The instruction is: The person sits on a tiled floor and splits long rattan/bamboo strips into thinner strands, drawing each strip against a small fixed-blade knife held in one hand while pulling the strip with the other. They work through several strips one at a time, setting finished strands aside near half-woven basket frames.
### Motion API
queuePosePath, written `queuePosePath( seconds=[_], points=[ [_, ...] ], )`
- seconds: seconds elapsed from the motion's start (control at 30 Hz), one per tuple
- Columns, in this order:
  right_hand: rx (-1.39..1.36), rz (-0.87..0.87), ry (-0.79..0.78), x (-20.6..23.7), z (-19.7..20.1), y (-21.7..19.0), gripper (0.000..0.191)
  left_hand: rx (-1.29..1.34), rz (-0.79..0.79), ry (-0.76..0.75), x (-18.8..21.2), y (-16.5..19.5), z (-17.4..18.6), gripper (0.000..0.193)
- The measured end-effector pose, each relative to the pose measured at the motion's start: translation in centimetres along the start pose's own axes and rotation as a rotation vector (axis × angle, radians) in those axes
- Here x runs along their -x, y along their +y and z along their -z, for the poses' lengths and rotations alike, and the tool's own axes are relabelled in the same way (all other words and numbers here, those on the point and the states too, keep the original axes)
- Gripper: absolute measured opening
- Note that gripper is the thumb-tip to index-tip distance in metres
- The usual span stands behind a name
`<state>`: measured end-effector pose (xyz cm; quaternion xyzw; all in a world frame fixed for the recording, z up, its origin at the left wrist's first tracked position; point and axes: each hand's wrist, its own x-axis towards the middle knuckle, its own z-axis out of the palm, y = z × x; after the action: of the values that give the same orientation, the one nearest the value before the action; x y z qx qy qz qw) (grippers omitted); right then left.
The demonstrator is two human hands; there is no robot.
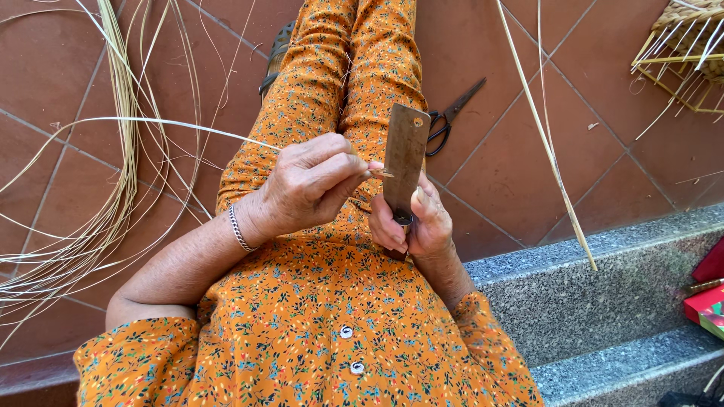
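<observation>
Reddish-brown floor tiles [528, 158] fill most of the view, with a grey stone step [603, 286] on the right where the person sits in an orange flowered dress [324, 332]. Looks like the step in hand is shaving or sizing a thin cane strip [151, 122] against a flat rusty metal blade [405, 162]. The right hand [417, 226] is closed around the blade's lower end and holds it upright over the lap, while the left hand [309, 185] pinches the strip between thumb and fingertips, right up against the blade's edge. From the pinch the strip arcs away to the left over the tiles, toward a big loose bundle of similar strips [113, 151]. My guess is the next move needs a steady pull with even pressure and the blade angle kept fixed, otherwise the strip could snap or thin unevenly. Black scissors [452, 120] lie on the tiles just past the knee, a half-woven basket frame [682, 53] is cut off at the top right corner, and red boxes [709, 301] are cropped at the right edge. Hard to see the actual contact point, since the fingers cover it, and the blade's lower end is buried in the palm.
</observation>
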<state>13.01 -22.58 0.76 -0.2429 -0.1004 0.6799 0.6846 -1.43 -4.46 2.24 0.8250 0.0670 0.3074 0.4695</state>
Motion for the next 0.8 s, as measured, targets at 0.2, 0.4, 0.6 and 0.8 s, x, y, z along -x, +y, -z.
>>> queuePosePath(
  seconds=[0.2,0.4,0.6,0.8],
  points=[
    [0.005,0.002,-0.015,-0.33,0.21,0.12,0.059,0.028,0.021,-0.018,-0.02,-0.29,0.1,0.014],
    [-0.018,-0.005,-0.016,-0.46,0.54,0.18,0.06,0.07,0.101,-0.068,-0.08,-0.53,0.3,0.012],
    [-0.021,0.003,-0.014,-0.58,0.87,0.27,0.06,0.048,0.067,-0.06,-0.2,-0.52,0.38,0.011],
    [-0.023,-0.009,-0.006,-0.77,0.96,0.34,0.059,0.109,0.1,-0.076,-0.31,-0.93,0.62,0.01]
  ],
)
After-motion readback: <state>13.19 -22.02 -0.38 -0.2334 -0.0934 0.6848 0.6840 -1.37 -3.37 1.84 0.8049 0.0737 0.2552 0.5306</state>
